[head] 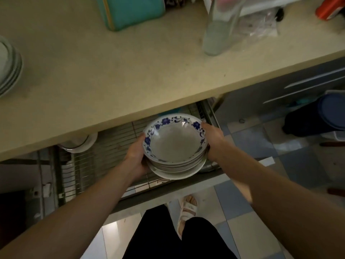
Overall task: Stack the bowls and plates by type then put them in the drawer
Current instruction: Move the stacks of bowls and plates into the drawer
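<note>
Beige counter [112, 71] is carrying a plate stack [8, 66] at left, a teal container [130, 12] at back, and a glass bottle [220, 30] beside crumpled plastic [261, 28].

Both forearms extend forward and converge slightly. The left hand [135, 156] cups the left side of a stack of bowls [175, 144], thumb at the rim, fingers beneath. The right hand [213, 142] grips the opposite side, fingertips on the far rim.
</note>
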A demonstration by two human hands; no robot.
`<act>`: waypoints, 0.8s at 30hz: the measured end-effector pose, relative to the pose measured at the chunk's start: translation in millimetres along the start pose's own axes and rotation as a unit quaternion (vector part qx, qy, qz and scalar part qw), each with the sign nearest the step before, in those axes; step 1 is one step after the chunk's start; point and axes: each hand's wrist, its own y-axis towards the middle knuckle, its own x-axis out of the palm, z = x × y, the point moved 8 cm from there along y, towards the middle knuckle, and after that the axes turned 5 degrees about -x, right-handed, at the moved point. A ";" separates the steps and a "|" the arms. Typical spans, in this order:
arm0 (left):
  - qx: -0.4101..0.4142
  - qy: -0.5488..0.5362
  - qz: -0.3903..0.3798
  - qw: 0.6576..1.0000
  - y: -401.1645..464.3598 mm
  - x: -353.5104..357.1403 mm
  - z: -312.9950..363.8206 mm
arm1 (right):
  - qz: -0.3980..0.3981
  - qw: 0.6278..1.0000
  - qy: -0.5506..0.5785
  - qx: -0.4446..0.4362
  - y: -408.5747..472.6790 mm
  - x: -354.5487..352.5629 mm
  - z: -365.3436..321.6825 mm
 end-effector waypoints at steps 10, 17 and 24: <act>0.099 0.070 0.000 0.993 73.8 18.4 1.7 | -0.046 0.998 0.038 0.033 73.8 -6.9 20.5; 0.124 0.054 0.001 0.991 110.1 23.5 8.0 | -0.025 0.999 0.032 0.004 110.2 2.8 27.8; 0.139 0.037 0.007 0.990 144.5 22.9 8.8 | -0.020 1.000 0.009 -0.015 126.3 6.3 34.9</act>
